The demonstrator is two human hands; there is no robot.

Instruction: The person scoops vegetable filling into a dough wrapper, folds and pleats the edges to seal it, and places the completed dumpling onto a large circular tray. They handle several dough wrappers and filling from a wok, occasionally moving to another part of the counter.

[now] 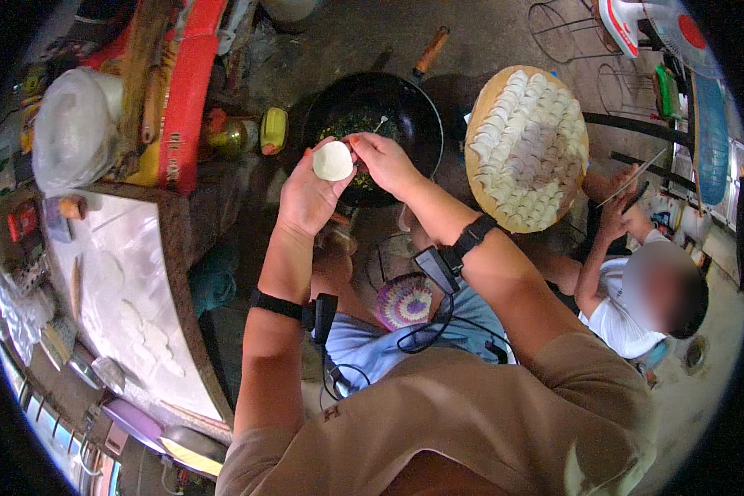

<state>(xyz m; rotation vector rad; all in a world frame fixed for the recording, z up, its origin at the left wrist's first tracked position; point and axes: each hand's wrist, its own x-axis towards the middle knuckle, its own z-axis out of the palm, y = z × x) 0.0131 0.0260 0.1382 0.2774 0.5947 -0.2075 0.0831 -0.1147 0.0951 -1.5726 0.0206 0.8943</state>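
A round, pale dumpling wrapper [333, 161] lies across the fingers of my left hand [310, 195], palm up. My right hand [384, 162] meets the wrapper's right edge, thumb and fingers closed there. Below both hands stands a black wok [409, 105] with a wooden handle. Chopped green filling [363, 127] covers its bottom, partly hidden by my hands. A light-coloured utensil handle [381, 123] sticks up from the filling. To the right, rows of folded dumplings [527, 149] cover an oval-looking wooden board [482, 105].
A co-worker [620, 291] sits at the right, holding thin stick-like items. On the left is a table with a white top [124, 248] bearing flat dough pieces [146, 335]. A yellow container [274, 127] stands left of the wok. An electric fan [682, 34] is at the upper right.
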